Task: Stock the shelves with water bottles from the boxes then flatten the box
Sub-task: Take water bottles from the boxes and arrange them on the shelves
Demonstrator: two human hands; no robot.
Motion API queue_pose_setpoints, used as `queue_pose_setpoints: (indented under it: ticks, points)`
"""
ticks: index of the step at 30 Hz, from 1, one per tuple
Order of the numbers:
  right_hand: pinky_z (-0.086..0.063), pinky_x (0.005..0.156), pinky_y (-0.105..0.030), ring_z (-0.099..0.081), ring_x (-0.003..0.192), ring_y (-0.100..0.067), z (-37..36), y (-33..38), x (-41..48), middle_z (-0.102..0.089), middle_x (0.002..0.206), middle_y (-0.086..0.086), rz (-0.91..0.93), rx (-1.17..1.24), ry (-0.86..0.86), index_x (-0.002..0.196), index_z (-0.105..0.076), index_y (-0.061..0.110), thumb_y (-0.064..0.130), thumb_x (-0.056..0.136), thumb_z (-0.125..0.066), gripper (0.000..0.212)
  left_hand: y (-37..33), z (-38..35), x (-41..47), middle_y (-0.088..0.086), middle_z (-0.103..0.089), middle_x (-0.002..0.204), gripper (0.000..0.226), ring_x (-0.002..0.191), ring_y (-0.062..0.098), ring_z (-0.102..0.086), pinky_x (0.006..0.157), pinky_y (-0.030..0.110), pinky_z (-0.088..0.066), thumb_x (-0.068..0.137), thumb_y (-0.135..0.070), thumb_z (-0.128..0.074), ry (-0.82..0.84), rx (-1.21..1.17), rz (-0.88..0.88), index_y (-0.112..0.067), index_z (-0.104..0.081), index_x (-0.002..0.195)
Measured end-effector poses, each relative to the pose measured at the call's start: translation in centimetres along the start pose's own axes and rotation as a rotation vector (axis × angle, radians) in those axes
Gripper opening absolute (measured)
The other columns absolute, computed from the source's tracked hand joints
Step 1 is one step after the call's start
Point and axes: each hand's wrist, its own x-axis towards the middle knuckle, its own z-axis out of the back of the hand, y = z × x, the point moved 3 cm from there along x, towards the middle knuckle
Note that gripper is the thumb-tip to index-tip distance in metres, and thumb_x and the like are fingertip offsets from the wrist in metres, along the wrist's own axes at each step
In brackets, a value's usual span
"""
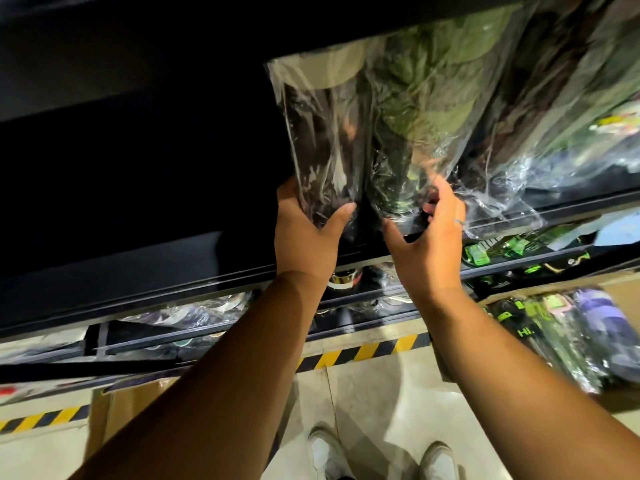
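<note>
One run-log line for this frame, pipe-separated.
stocking shelf | left hand grips dark wrapped bottle | right hand grips green wrapped bottle | box part full

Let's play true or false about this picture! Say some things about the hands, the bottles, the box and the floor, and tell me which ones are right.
1. The left hand grips a dark wrapped bottle. True.
2. The right hand wears a thick glove. False: it is bare, has a ring on one finger, and holds a green wrapped bottle.
3. The cardboard box on the right is empty. False: more wrapped bottles lie in it.
4. Yellow and black striped tape runs along the floor. True.
5. The person wears white shoes. True.
</note>
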Motion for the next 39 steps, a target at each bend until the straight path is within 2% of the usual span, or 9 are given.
queue_pose_setpoints:
  ticks: [3, 7, 12, 16, 19, 24, 29, 36, 39]
  points:
    - [-0.039, 0.104, -0.024, -0.044, 0.120, -0.012, 0.1, 0.2, 0.1, -0.041, 0.127, 0.003, 0.018, 0.013, 0.010, 0.146, -0.037, 0.027, 0.013, 0.079, -0.079, 0.080, -0.3, 0.2, 0.1, -0.013, -0.059, 0.119, 0.062, 0.111, -0.004, -0.055, 0.094, 0.005, -0.040, 0.078, -0.027, -0.085, 0.036, -0.025, 0.032, -0.015, -0.053, 0.130]
    - [-0.039, 0.105, -0.022, -0.044, 0.121, -0.010, 0.5, 0.2, 0.0, -0.039, 0.123, 0.010, 0.031, 0.022, 0.056, 0.146, -0.037, 0.026, 0.008, 0.078, -0.077, 0.081, 0.4, 1.2, -0.7, -0.017, -0.060, 0.121, 0.075, 0.107, -0.012, -0.057, 0.093, 0.008, -0.046, 0.073, -0.030, -0.088, 0.206, -0.056, 0.147, -0.021, -0.046, 0.135]
    - [-0.033, 0.113, -0.027, -0.040, 0.131, -0.023, 3.0, -0.2, -2.2, -0.043, 0.136, -0.013, 0.165, -0.109, 0.152, 0.148, -0.036, 0.004, 0.009, 0.081, -0.073, 0.077, 1.0, 2.8, -5.6, 0.005, -0.041, 0.151, 0.097, 0.142, 0.022, -0.036, 0.116, 0.050, -0.035, 0.071, -0.057, -0.075, 0.131, 0.199, 0.075, -0.020, -0.033, 0.150]
    - [-0.035, 0.111, -0.035, -0.042, 0.130, -0.031, 6.4, -3.2, -7.0, -0.043, 0.140, -0.017, 0.238, -0.381, 0.322, 0.142, -0.044, 0.004, 0.022, 0.080, -0.068, 0.069, 0.9, 1.0, -13.1, 0.018, -0.019, 0.162, 0.106, 0.150, 0.039, -0.016, 0.118, 0.059, -0.017, 0.072, -0.067, -0.060, 0.232, 0.525, -0.073, -0.009, -0.023, 0.153]
    - [-0.038, 0.110, -0.045, -0.040, 0.132, -0.032, 9.6, -7.6, -10.6, -0.042, 0.144, -0.014, 0.129, -0.597, 0.384, 0.143, -0.046, 0.013, 0.029, 0.080, -0.068, 0.069, 1.6, -1.7, -17.9, 0.017, -0.016, 0.165, 0.104, 0.151, 0.037, -0.012, 0.119, 0.057, -0.014, 0.074, -0.061, -0.069, 0.428, 0.629, -0.119, -0.012, -0.021, 0.154]
    - [-0.036, 0.107, -0.042, -0.040, 0.127, -0.034, 16.2, -15.7, -12.5, -0.041, 0.145, -0.017, -0.111, -0.703, 0.457, 0.145, -0.043, 0.015, 0.031, 0.074, -0.072, 0.079, 1.3, -8.1, -23.3, 0.016, -0.027, 0.161, 0.106, 0.148, 0.036, -0.017, 0.117, 0.054, -0.019, 0.071, -0.054, -0.080, 0.632, 0.694, -0.114, -0.016, -0.024, 0.153]
    - [-0.048, 0.092, -0.052, -0.051, 0.111, -0.046, 22.6, -26.2, -10.9, -0.047, 0.136, -0.027, -0.258, -0.829, 0.523, 0.145, -0.043, 0.011, 0.048, 0.072, -0.071, 0.087, 0.3, -16.8, -27.0, 0.008, -0.010, 0.167, 0.098, 0.153, 0.032, -0.005, 0.121, 0.047, -0.013, 0.082, -0.053, -0.071, 0.776, 0.664, -0.043, -0.018, -0.021, 0.158]
    - [-0.025, 0.117, -0.044, -0.024, 0.141, -0.041, 26.9, -39.2, -7.8, -0.019, 0.157, -0.021, -0.508, -0.826, 0.618, 0.156, -0.015, 0.016, 0.046, 0.086, -0.066, 0.092, 2.1, -29.3, -32.4, 0.005, -0.009, 0.166, 0.095, 0.151, 0.029, -0.011, 0.121, 0.042, -0.014, 0.084, -0.058, -0.063, 0.843, 0.667, 0.072, -0.018, -0.017, 0.157]
    - [-0.028, 0.115, -0.050, -0.026, 0.141, -0.044, 25.5, -44.3, -7.3, -0.019, 0.156, -0.021, -0.555, -0.813, 0.650, 0.156, -0.013, 0.017, 0.048, 0.086, -0.064, 0.092, 3.7, -32.0, -33.5, 0.005, -0.009, 0.165, 0.095, 0.151, 0.028, -0.011, 0.124, 0.042, -0.014, 0.086, -0.052, -0.065, 0.850, 0.639, 0.129, -0.019, -0.015, 0.158]
